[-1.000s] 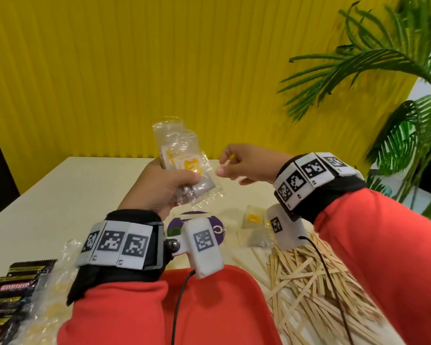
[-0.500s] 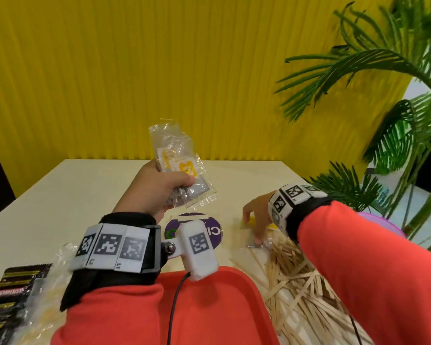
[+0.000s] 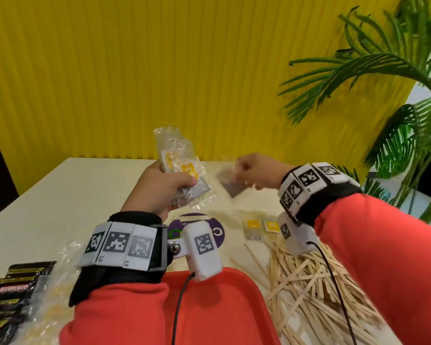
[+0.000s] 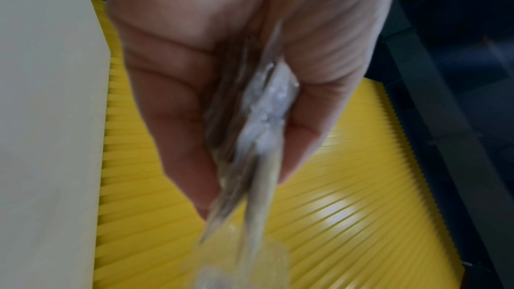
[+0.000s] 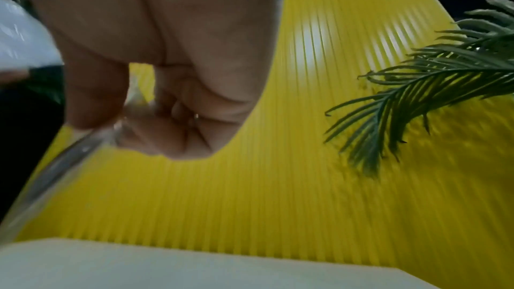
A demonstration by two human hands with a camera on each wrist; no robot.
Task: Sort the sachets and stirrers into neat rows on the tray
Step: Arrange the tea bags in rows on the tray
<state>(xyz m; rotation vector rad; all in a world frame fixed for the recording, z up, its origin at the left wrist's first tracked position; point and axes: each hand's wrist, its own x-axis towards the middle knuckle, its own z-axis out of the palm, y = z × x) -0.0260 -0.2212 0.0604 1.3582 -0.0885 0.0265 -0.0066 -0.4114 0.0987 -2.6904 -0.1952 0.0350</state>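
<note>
My left hand (image 3: 159, 190) grips a bunch of clear sachets (image 3: 182, 170) above the table (image 3: 60, 195) | my right hand (image 3: 256, 173) pinches one blurred sachet (image 3: 230, 183) beside them | stirrers (image 3: 316, 290) heaped right of red tray (image 3: 222, 307)

A cream table (image 3: 60, 207) is carrying everything. A red tray (image 3: 224, 307) is sitting at its near edge. A loose heap of wooden stirrers (image 3: 309, 282) is lying just right of the tray. Two yellow-labelled sachets (image 3: 261, 226) are lying beyond the heap, beside a purple round sticker (image 3: 197, 221). Black sachets (image 3: 8, 295) and crinkled clear plastic (image 3: 52, 282) are lying toward the near left corner.
</note>
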